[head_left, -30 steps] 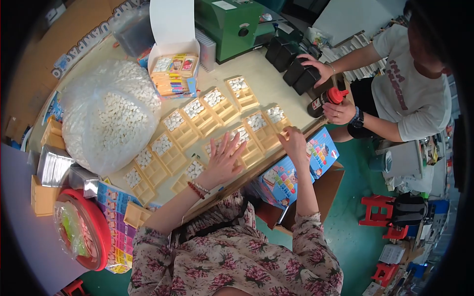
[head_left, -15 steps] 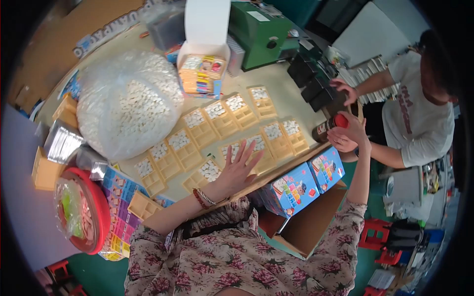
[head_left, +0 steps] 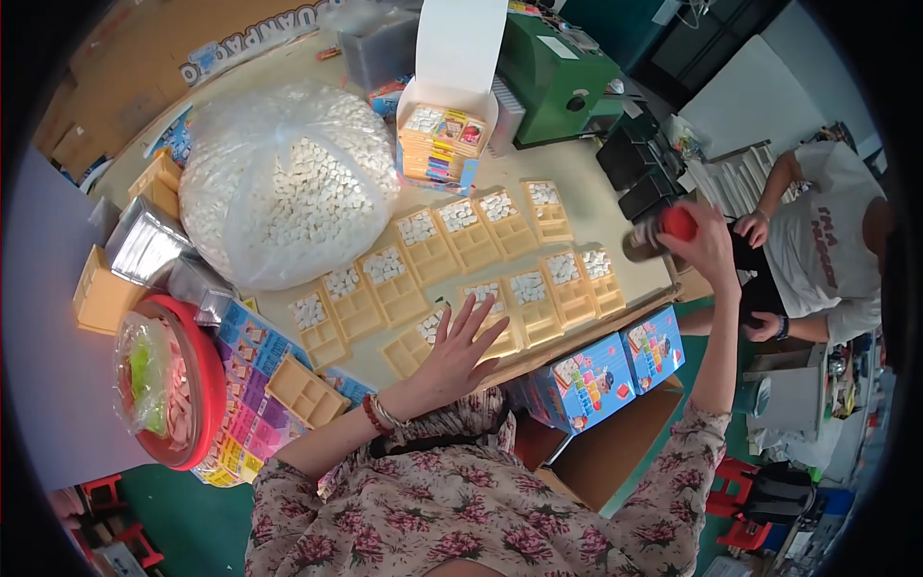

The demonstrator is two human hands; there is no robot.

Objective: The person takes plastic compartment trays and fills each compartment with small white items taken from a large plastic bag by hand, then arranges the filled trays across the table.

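My right hand [head_left: 710, 248] grips a dark jar [head_left: 642, 241] by its red lid, holding it tilted at the table's right edge. My left hand [head_left: 454, 348] is open, fingers spread, over the front of the table and partly covering the nearest trays. Two rows of cream compartment trays [head_left: 475, 252] lie on the table, with small white pieces [head_left: 417, 227] in their end compartments. Other compartments of these trays look bare. Left of the trays sits a large clear plastic bag [head_left: 288, 192] full of similar white pieces.
An open white box [head_left: 460, 48] holds packed sets, with a green machine [head_left: 553, 82] behind. Blue printed boxes [head_left: 580, 382] stand in a carton below the table edge. A red basin [head_left: 205, 385] is at left. A co-worker [head_left: 827, 231] sits at right.
My right hand has lifted the jar away from the co-worker's hand, which was beside it. Both co-worker's hands have drawn back. My left hand stays spread, while the view has shifted.
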